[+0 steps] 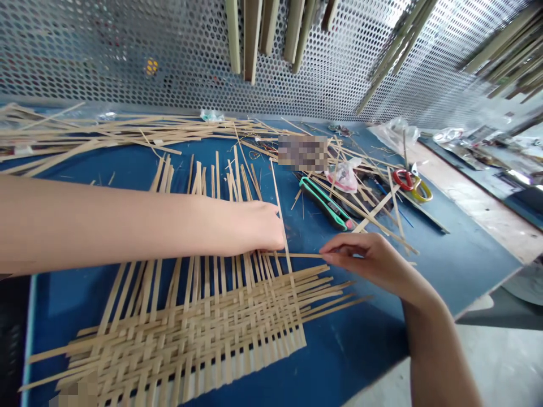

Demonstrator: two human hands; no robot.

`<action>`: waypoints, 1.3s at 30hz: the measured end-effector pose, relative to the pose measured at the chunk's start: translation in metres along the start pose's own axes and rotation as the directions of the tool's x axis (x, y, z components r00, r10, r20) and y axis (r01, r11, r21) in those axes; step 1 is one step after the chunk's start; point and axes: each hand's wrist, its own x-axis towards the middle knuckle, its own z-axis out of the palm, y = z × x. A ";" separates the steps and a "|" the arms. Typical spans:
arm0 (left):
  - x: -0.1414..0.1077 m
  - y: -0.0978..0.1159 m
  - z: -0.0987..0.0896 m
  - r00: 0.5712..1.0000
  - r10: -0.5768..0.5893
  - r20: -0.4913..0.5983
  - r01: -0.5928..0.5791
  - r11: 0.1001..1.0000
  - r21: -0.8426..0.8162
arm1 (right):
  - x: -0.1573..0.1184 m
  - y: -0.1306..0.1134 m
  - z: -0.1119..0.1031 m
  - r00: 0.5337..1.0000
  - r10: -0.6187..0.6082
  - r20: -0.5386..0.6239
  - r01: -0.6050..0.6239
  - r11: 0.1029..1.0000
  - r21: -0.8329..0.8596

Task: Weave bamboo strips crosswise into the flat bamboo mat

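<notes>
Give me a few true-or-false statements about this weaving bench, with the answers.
A green knife lies on the blue table: true.
The left hand holds that knife: false, it rests on strips rising from the woven mat.
The right hand pinches a thin strip: true.
The woven mat hangs on the metal wall: false, it lies flat on the table.

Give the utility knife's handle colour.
The utility knife is bright green with a dark centre; best seen in the head view.
</notes>
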 end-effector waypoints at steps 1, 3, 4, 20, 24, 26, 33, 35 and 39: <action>-0.001 0.000 0.001 0.999 0.036 0.021 -0.036 0.999 0.018 | 0.001 0.000 0.001 1.000 0.002 -0.001 -0.002 1.000 0.001; -0.002 0.000 -0.001 0.983 0.135 0.122 -0.146 0.985 0.091 | 0.002 -0.001 0.002 1.000 -0.005 -0.006 0.005 1.000 0.015; -0.002 0.002 -0.003 0.976 0.153 0.154 -0.173 0.977 0.126 | 0.003 -0.001 0.003 1.000 -0.012 -0.008 0.013 1.000 0.022; -0.004 0.022 -0.042 0.895 -0.064 0.442 0.058 0.998 0.027 | 0.012 -0.007 0.012 0.987 -0.134 -0.086 0.128 0.989 -0.070; -0.007 0.020 -0.034 0.912 -0.043 0.407 0.024 0.998 0.051 | 0.014 -0.003 0.014 0.970 -0.221 -0.102 0.207 0.969 -0.133; -0.009 0.015 -0.029 0.918 -0.023 0.395 0.004 0.999 0.049 | 0.015 -0.002 0.014 0.973 -0.210 -0.092 0.194 0.969 -0.153; -0.015 0.000 -0.021 0.937 0.055 0.346 -0.054 0.998 -0.012 | 0.019 0.001 0.019 0.976 -0.206 -0.072 0.195 0.972 -0.130; -0.015 0.001 -0.021 0.939 0.055 0.341 -0.051 0.998 -0.020 | 0.020 0.003 0.021 0.977 -0.196 -0.083 0.185 0.976 -0.118; -0.013 0.007 -0.024 0.935 0.027 0.355 -0.017 0.999 -0.031 | 0.021 0.004 0.022 0.978 -0.185 -0.101 0.175 0.979 -0.102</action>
